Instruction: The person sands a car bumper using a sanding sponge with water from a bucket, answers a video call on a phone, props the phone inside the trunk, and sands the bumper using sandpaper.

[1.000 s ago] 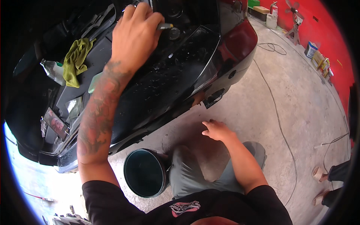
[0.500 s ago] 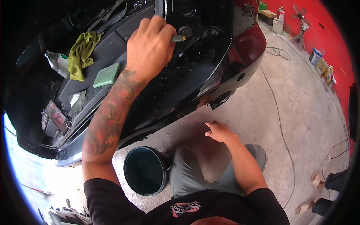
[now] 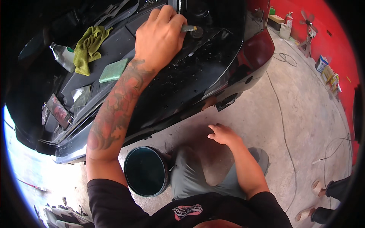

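Observation:
My left hand (image 3: pixel 161 36) reaches far out over the black car bumper (image 3: pixel 178 85), its fingers wrapped round a small flat grey-green block (image 3: pixel 189 28) with a yellowish end. Only that end shows past my fingers, so the block's exact kind is unclear. Drops of water dot the glossy bumper below it. My right hand (image 3: pixel 223 134) hangs above the floor by my knee, fingers partly stretched and holding nothing. Near my left forearm a green sponge (image 3: pixel 114 71) lies on the car's sill, beside an olive cloth (image 3: pixel 89 49) and a clear bottle (image 3: pixel 62 57).
A phone (image 3: pixel 59 110) and a thin clear packet (image 3: pixel 81 95) rest on the sill. A dark bucket (image 3: pixel 165 163) stands left of my knee. Cables (image 3: pixel 281 114) run over the concrete floor. Another person's feet (image 3: pixel 318 188) are at right; a fan (image 3: pixel 308 22) stands by the red wall.
My left hand has slid a little farther away over the bumper with the block. The view has shifted slightly, and my right hand stays in nearly the same place.

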A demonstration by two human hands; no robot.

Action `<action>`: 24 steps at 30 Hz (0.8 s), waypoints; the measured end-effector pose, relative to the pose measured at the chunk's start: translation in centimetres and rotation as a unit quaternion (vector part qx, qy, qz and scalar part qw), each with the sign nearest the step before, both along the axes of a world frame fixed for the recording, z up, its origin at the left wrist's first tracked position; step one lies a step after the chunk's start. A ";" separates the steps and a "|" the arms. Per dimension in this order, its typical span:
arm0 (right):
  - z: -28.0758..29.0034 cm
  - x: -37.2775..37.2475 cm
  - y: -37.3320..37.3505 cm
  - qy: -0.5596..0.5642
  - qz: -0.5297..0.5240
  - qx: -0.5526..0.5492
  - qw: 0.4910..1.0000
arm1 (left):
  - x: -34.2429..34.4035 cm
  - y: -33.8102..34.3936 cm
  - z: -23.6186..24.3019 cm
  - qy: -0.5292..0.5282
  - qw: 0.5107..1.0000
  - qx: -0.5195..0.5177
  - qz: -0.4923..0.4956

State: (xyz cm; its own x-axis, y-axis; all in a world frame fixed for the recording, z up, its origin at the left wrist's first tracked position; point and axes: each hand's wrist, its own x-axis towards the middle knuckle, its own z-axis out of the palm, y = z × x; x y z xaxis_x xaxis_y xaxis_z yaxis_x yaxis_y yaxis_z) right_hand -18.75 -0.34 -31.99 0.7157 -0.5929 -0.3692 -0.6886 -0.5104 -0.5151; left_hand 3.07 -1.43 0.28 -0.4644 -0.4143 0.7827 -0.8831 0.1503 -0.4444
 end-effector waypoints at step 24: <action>-1.3 -0.2 -0.3 -0.011 0.014 -0.009 1.000 | -0.1 -0.2 0.8 -0.002 0.999 -0.035 0.000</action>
State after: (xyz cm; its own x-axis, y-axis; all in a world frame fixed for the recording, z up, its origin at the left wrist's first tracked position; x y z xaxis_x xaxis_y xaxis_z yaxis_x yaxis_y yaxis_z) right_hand -18.98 -0.62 -33.29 0.7405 -0.5779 -0.3430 -0.6619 -0.5389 -0.5210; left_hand 2.94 -1.66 1.07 -0.4666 -0.3588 0.8084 -0.8818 0.1179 -0.4567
